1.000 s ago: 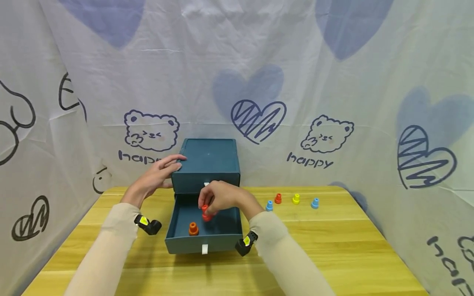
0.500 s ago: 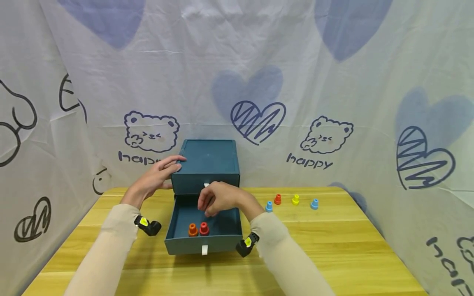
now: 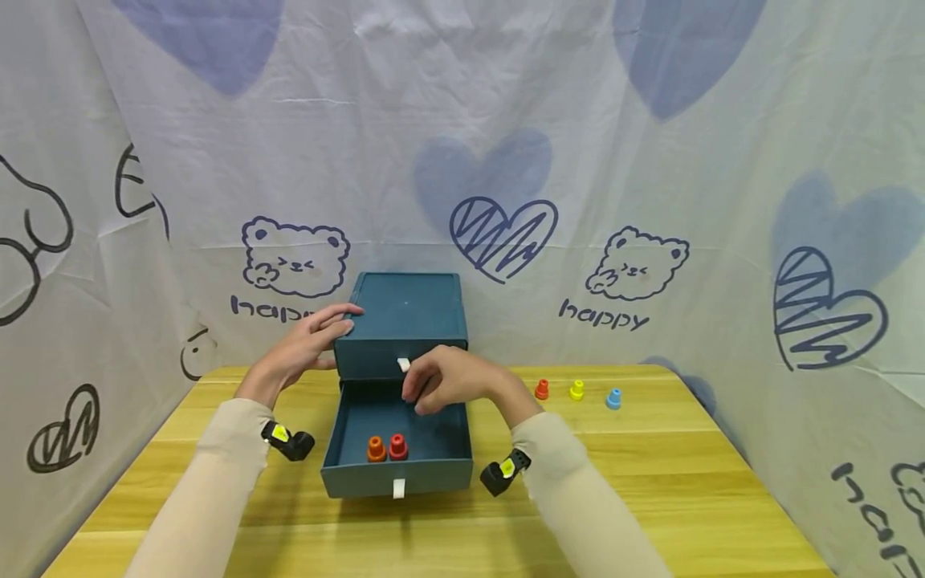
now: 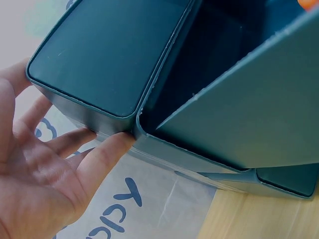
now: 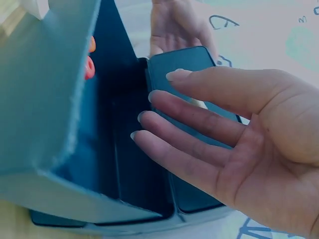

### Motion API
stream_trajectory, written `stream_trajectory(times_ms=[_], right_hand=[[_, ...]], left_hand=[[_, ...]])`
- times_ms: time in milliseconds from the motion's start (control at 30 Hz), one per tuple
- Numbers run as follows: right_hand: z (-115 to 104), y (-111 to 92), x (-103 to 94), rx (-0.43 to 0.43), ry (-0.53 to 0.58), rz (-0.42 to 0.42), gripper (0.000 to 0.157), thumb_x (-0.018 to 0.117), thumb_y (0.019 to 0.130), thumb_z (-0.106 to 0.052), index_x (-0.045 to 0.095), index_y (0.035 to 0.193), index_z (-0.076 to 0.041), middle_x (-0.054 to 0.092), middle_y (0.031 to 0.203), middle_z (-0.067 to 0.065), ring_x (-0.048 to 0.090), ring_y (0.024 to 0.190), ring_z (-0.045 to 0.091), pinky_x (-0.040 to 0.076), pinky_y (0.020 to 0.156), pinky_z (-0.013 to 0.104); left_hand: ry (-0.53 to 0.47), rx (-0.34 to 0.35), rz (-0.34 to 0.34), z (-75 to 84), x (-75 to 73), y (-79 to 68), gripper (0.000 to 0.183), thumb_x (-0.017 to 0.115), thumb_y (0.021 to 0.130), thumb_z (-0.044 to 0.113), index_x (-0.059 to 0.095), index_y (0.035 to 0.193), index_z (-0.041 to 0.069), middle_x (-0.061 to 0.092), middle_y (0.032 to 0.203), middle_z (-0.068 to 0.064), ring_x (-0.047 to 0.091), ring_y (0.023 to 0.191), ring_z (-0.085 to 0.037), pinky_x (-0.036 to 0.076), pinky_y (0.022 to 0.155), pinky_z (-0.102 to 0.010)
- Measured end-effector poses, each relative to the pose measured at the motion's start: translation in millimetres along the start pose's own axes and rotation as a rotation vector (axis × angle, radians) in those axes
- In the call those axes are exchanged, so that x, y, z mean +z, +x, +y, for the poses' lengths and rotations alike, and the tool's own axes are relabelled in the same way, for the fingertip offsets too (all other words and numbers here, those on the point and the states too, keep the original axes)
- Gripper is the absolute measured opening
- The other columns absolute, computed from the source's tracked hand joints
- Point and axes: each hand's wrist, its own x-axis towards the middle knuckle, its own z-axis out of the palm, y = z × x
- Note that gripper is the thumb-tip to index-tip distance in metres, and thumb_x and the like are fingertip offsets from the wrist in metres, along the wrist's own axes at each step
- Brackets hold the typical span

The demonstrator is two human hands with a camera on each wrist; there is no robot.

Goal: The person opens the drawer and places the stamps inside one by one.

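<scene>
My left hand [image 3: 302, 345] rests against the left side of a dark teal two-drawer cabinet [image 3: 412, 309], its fingertips at the top edge. The left wrist view shows those fingers spread along the casing. The lower drawer [image 3: 361, 480] is pulled out. Inside it, near the front panel, a small orange stepped peg [image 3: 376, 449] and a red one [image 3: 398, 449] stand side by side. Over the drawer's right part hovers my right hand [image 3: 458, 379], holding nothing. In the right wrist view its fingers [image 5: 194, 119] are loosely extended, in front of the upper drawer.
On the wooden table [image 3: 650, 482], right of the cabinet, stand a red peg [image 3: 542, 390], a yellow peg [image 3: 576, 391] and a blue peg [image 3: 613, 399]. A patterned cloth [image 3: 491, 96] hangs behind. White pull tabs [image 3: 399, 488] stick out from the drawer fronts.
My right hand has let go of the red peg, which now stands beside the orange one. That hand has moved right, and its wrist now covers another blue peg. The left hand stays put.
</scene>
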Motion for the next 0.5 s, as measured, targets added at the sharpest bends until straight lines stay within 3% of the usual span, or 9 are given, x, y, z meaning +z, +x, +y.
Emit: stream_trajectory(times_ms=[500], right_hand=[[11.7, -25.2, -24.3, -0.037, 0.059, 0.056, 0.022, 0.075, 0.092, -0.005, 0.072, 0.113, -0.004, 0.072, 0.119, 0.023, 0.072, 0.098, 0.017, 0.062, 0.091, 0.029]], left_hand=[[-0.013, 0.015, -0.01, -1.9, -1.3, 0.4, 0.058, 0.052, 0.108, 0.043, 0.039, 0.156, 0.015, 0.011, 0.174, -0.017, 0.022, 0.155, -0.051, 0.037, 0.113, -0.072]])
